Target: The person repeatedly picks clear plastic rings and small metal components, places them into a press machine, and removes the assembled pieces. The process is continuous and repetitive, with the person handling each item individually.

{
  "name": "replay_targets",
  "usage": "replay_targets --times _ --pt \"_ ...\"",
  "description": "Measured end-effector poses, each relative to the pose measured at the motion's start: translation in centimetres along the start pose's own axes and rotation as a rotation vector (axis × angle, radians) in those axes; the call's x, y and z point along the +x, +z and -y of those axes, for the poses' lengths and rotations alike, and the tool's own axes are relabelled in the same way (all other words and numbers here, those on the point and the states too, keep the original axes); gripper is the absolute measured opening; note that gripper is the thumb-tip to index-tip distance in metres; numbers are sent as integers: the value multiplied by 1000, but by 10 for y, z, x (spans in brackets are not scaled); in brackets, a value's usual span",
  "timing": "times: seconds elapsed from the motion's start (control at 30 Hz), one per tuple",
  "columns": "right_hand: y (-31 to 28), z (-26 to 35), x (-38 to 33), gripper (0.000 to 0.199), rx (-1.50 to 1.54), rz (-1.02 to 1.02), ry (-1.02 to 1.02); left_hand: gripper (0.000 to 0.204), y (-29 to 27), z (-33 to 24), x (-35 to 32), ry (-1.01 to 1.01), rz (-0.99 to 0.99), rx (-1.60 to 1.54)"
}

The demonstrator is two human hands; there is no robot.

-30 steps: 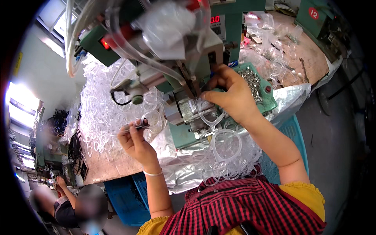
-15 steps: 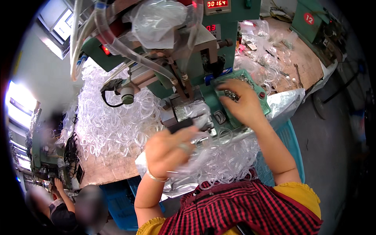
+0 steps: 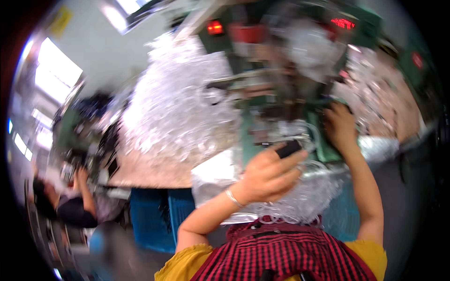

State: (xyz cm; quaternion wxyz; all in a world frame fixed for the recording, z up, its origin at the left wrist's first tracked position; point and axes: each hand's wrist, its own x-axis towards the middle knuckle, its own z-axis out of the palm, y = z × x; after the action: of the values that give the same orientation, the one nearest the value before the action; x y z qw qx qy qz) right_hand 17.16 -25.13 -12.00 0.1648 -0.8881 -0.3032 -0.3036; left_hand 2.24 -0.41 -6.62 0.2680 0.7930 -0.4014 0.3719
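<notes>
At centre frame, low, the left hand (image 3: 269, 175) is raised in front of the green machine (image 3: 281, 98), fingers curled together round a small black tool (image 3: 288, 149) whose tip sticks out above the knuckles; a thin bangle sits on that wrist. Pic is motion-blurred, so exact grip on the tool can't be read beyond that.

Right hand (image 3: 341, 125) is further up & to the right, resting at the machine's green base beside a loop of clear tubing (image 3: 313, 133). Fingers point away from the camera and are smeared by blur; can't tell if they're apart or pinched on anything.

Below both hands, a heap of clear plastic tube rings (image 3: 304, 201) lies on a plastic sheet in front of the person, just above the red-and-black checked apron. A much bigger pile of the same clear rings (image 3: 180, 103) covers the bench (image 3: 150, 171) to the left of the machine, more of them on the far right. Blue crates (image 3: 154, 215) stand under the bench edge. At lower left another person (image 3: 65, 201) works at a separate station, well apart.
</notes>
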Motion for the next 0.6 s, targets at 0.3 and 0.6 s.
replay_targets --times 0.3,0.6 --pt "-30 14 -17 16 229 -184 302 12 -172 37 -91 -715 -591 897" --pt "-1 -17 -37 25 472 -4 522 19 -122 133 -124 -1244 43 840"
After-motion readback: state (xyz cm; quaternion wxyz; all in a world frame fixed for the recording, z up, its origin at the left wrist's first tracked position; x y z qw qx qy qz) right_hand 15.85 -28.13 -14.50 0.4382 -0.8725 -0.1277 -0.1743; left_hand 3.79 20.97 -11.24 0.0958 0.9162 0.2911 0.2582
